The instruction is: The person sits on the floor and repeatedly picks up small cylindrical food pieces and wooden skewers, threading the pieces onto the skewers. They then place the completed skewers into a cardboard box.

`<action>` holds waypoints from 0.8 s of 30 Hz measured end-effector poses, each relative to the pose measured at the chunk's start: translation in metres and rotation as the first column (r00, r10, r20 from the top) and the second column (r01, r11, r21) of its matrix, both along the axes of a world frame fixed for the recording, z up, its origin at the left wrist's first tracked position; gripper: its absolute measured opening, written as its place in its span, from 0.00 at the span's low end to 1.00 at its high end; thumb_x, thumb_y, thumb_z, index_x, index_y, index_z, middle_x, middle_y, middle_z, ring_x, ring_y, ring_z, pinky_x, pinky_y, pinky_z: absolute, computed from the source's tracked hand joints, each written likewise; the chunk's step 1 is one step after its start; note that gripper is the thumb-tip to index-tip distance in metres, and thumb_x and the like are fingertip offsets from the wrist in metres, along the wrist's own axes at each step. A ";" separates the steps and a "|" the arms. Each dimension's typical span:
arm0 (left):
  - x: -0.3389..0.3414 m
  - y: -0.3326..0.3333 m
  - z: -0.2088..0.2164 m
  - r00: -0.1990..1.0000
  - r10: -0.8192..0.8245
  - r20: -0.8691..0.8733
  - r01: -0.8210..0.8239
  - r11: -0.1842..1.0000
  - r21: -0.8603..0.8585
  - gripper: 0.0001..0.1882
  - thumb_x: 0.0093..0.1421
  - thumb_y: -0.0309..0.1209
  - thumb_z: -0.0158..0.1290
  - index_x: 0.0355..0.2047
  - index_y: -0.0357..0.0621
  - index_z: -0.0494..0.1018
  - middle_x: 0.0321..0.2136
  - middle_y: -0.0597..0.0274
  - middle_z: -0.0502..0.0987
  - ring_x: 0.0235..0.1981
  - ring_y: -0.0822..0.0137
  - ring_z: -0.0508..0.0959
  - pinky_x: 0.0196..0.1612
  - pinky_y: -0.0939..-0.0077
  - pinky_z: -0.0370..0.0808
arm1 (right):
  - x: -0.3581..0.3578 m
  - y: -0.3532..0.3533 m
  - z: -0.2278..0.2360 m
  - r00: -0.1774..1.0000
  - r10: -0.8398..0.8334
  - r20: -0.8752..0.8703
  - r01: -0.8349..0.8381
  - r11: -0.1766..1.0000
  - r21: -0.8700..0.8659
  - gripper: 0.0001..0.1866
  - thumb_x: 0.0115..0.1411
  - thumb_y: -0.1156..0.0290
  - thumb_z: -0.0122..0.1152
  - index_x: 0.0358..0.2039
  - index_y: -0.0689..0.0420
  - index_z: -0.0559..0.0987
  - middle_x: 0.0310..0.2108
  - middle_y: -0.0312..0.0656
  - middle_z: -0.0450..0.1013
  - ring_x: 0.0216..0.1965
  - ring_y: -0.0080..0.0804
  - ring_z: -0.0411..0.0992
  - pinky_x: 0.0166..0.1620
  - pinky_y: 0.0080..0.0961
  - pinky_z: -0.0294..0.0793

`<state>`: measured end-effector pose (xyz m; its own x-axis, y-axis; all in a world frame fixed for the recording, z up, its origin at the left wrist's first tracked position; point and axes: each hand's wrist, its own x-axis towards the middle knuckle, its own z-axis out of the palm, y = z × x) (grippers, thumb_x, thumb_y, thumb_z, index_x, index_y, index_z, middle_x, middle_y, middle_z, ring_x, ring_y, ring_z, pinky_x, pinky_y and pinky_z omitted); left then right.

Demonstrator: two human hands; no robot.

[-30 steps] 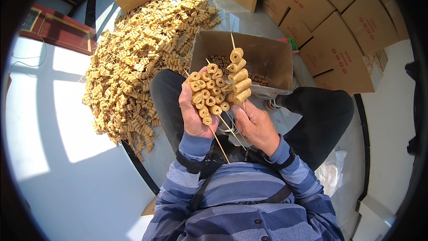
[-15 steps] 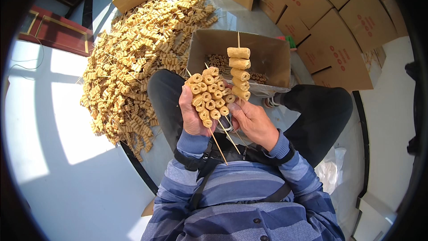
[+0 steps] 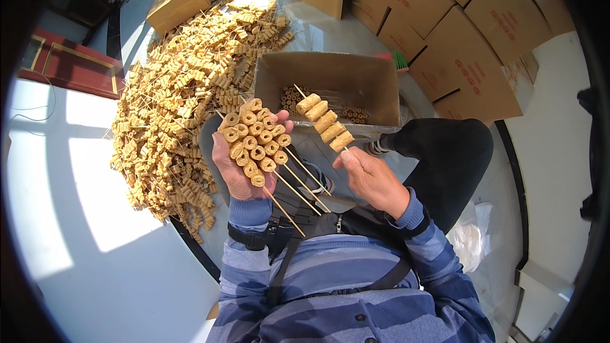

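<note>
My left hand [image 3: 234,174] is closed around a bunch of skewers [image 3: 254,136] strung with golden, hollow rolls that look like dried tofu or gluten. Their bare stick ends slant down toward my lap. In my right hand [image 3: 375,181] a single skewer [image 3: 325,122] is pinched by its lower stick, tilted up to the left with several rolls on it. Beyond both hands stands an open cardboard box [image 3: 330,73], where more skewers [image 3: 293,98] lie with their ring-shaped ends showing.
A large heap of loose skewers [image 3: 184,95] covers the floor at the left. Cardboard boxes [image 3: 445,44] are stacked at the far right, with others [image 3: 181,0] at the back. A green-bristled brush [image 3: 399,60] lies behind the open box. Clear plastic [image 3: 470,235] sits beside my right knee.
My right hand has drawn its skewer away from the bunch, to the right, and the skewer has tipped from upright to leftward. My left hand has shifted left with the bunch.
</note>
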<state>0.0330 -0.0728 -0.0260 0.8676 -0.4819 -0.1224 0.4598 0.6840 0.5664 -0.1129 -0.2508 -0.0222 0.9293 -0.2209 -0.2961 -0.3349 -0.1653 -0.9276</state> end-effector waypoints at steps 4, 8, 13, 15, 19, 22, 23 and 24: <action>0.017 0.019 0.006 0.996 0.081 0.037 -0.080 0.997 -0.016 0.44 0.66 0.64 0.39 0.59 0.29 0.62 0.47 0.38 0.75 0.51 0.41 0.77 0.55 0.44 0.76 | -0.042 -0.025 -0.003 0.888 0.075 -0.453 -0.052 0.997 0.063 0.25 0.75 0.52 0.38 0.43 0.61 0.75 0.15 0.35 0.66 0.15 0.22 0.67 0.23 0.23 0.68; 0.036 0.033 0.003 0.997 0.061 0.037 -0.061 0.998 -0.005 0.48 0.64 0.68 0.36 0.61 0.30 0.62 0.48 0.37 0.75 0.50 0.42 0.76 0.57 0.44 0.74 | -0.051 -0.040 -0.047 0.722 0.242 -0.648 -0.404 0.908 -0.111 0.20 0.73 0.58 0.44 0.38 0.63 0.75 0.17 0.40 0.72 0.16 0.30 0.75 0.23 0.26 0.76; 0.045 0.045 -0.017 0.999 0.033 0.002 -0.033 0.997 -0.070 0.51 0.62 0.70 0.38 0.63 0.30 0.59 0.50 0.38 0.74 0.52 0.42 0.76 0.61 0.42 0.70 | -0.003 -0.024 -0.156 0.427 0.340 -0.838 -0.404 0.901 0.160 0.13 0.62 0.69 0.53 0.27 0.66 0.78 0.18 0.46 0.76 0.16 0.38 0.77 0.19 0.31 0.75; 0.049 0.056 -0.024 1.000 0.011 -0.024 -0.014 0.992 -0.126 0.51 0.62 0.70 0.39 0.64 0.30 0.58 0.52 0.37 0.73 0.53 0.43 0.75 0.62 0.42 0.68 | 0.008 -0.014 -0.198 0.422 0.338 -0.841 -0.432 0.891 0.142 0.14 0.61 0.69 0.52 0.25 0.66 0.79 0.19 0.48 0.77 0.18 0.39 0.78 0.21 0.33 0.75; 0.061 0.079 -0.037 0.998 0.053 -0.046 -0.055 0.998 -0.037 0.53 0.60 0.71 0.40 0.65 0.32 0.56 0.51 0.40 0.72 0.52 0.43 0.74 0.61 0.43 0.69 | 0.026 -0.005 -0.283 0.424 0.339 -0.840 -0.478 0.871 0.110 0.16 0.59 0.69 0.50 0.22 0.65 0.81 0.22 0.50 0.79 0.21 0.39 0.80 0.26 0.38 0.77; 0.067 0.086 -0.050 0.991 0.070 -0.115 -0.074 0.997 -0.031 0.55 0.59 0.71 0.42 0.67 0.33 0.52 0.50 0.43 0.70 0.52 0.46 0.73 0.59 0.44 0.70 | 0.027 -0.002 -0.334 0.174 0.409 -0.896 -0.609 0.759 0.228 0.19 0.60 0.66 0.47 0.20 0.63 0.81 0.21 0.49 0.80 0.23 0.36 0.79 0.27 0.36 0.75; 0.070 0.087 -0.054 0.990 0.086 -0.115 -0.087 0.996 -0.001 0.55 0.58 0.71 0.43 0.68 0.33 0.52 0.50 0.44 0.70 0.51 0.46 0.73 0.58 0.44 0.70 | 0.027 -0.003 -0.346 0.090 0.425 -0.901 -0.640 0.717 0.275 0.21 0.61 0.65 0.46 0.19 0.62 0.81 0.21 0.49 0.80 0.24 0.35 0.79 0.27 0.35 0.75; 0.071 0.087 -0.057 0.989 0.081 -0.128 -0.083 0.996 -0.015 0.56 0.58 0.71 0.43 0.68 0.33 0.51 0.49 0.44 0.69 0.51 0.47 0.73 0.58 0.44 0.71 | 0.024 -0.005 -0.354 0.112 0.466 -0.878 -0.599 0.736 0.314 0.21 0.63 0.64 0.43 0.25 0.63 0.81 0.23 0.50 0.79 0.23 0.36 0.79 0.26 0.37 0.76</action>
